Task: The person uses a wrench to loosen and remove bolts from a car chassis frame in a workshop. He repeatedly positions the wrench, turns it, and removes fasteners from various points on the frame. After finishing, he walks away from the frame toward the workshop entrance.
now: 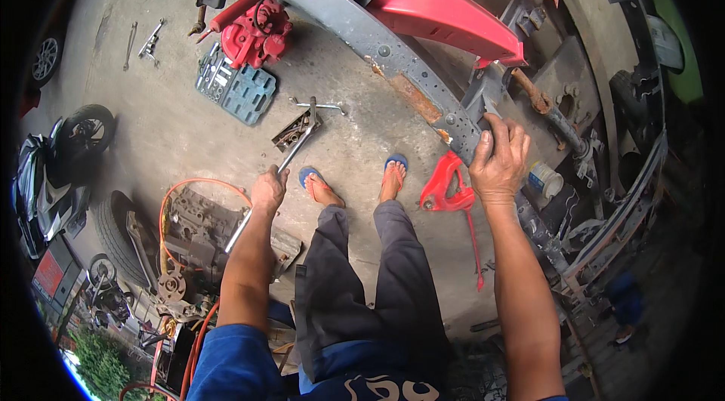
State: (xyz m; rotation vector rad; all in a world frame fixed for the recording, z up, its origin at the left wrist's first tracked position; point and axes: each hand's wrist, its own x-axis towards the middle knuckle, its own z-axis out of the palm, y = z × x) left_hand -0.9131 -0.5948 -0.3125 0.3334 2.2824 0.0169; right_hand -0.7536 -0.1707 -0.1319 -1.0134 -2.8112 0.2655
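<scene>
My left hand (267, 190) is closed around a long shiny metal bar (294, 152). The bar slants up and away from me, with a dark hammer-like head at its far end, over a small open box of tools (289, 132). My right hand (501, 160) grips the near end of a grey riveted vehicle frame rail (347, 17), fingers curled over its edge. Rust and bare patches mark the rail near that hand. Below it, close to my right wrist, a red metal arm (448, 191) with a thin red rod lies on the floor.
A teal socket-set case (250, 91) lies beside a red mechanical assembly (255, 32). Several wrenches (153, 42) are at far left. A greasy metal casting (198, 223), an orange hose (185, 182), a tyre (121, 239) and a motorcycle (49, 182) stand left. A red curved panel (445, 20) crosses the frame.
</scene>
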